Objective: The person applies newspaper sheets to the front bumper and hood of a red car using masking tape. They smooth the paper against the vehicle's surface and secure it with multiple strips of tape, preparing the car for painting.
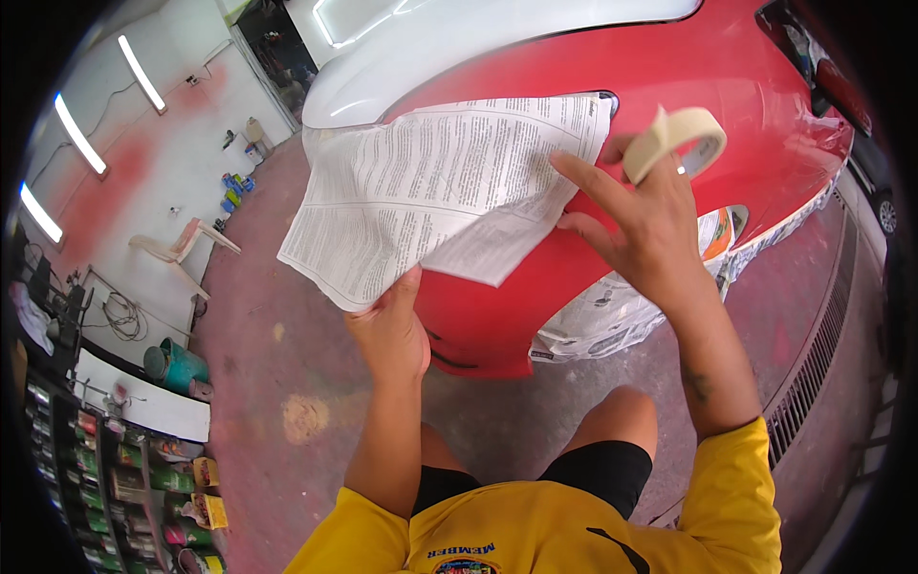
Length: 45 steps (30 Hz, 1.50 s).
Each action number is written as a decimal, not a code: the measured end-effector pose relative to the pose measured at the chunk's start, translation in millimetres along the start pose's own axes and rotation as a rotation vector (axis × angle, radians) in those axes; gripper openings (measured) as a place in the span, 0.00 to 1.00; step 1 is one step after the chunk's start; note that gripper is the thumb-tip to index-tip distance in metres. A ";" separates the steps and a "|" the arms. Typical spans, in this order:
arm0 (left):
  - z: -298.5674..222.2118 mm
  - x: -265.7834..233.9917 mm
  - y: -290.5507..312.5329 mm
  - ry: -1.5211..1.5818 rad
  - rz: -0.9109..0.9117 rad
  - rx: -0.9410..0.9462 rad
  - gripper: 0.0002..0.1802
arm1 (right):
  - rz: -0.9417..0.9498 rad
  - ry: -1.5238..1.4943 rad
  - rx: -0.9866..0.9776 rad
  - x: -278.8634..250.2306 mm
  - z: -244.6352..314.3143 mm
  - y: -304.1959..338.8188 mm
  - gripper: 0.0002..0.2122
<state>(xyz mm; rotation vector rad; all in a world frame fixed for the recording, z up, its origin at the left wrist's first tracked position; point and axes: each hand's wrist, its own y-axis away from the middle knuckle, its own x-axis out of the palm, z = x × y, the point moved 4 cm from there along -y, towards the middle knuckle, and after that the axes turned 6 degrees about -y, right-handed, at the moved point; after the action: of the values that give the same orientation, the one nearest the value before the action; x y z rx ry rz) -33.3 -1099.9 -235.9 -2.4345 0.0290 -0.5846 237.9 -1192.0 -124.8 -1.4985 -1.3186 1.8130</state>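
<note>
A printed newspaper sheet (pixel 382 182) lies over the front corner of a red car body (pixel 459 306), its lower right part folded up. My left hand (pixel 392 330) pinches the sheet's lower edge between thumb and fingers. At the sheet's right edge is my right hand (pixel 650 220), with index finger and thumb stretched toward the paper; whether the fingertips press on it I cannot tell. A roll of masking tape (pixel 677 142) is hooked on the other fingers of that hand, its loose end sticking up.
A white hood panel (pixel 368 77) lies above the sheet. Newspaper masking (pixel 602 320) covers the wheel area. Along the left are a plastic chair (pixel 182 244), a teal bucket (pixel 177 365) and shelves of cans (pixel 124 488). A floor grate (pixel 813 354) runs along the right.
</note>
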 end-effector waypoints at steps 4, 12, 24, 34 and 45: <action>-0.7 6.3 -17.0 0.018 -0.048 0.002 0.25 | -0.031 0.008 -0.132 18.2 -19.3 -27.9 0.24; 4.7 7.2 38.0 -0.403 -0.091 0.035 0.29 | -0.118 0.086 -0.166 41.2 -37.2 -40.3 0.19; -89.2 52.7 -45.7 -1.698 0.284 1.049 0.39 | -0.173 0.066 -0.190 33.1 -36.7 -40.7 0.21; -9.4 18.7 -43.3 -1.489 0.253 1.077 0.17 | -0.040 0.059 -0.310 28.4 -55.4 -27.2 0.19; -41.6 55.4 -28.7 -1.425 0.093 1.205 0.14 | -0.176 0.114 -0.314 11.8 -73.3 -4.1 0.25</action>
<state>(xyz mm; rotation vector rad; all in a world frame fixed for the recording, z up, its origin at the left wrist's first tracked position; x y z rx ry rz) -4.1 -1109.6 -167.5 -1.1712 -0.5917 0.9906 300.8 -1152.4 -124.1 -1.5582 -1.6782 1.4393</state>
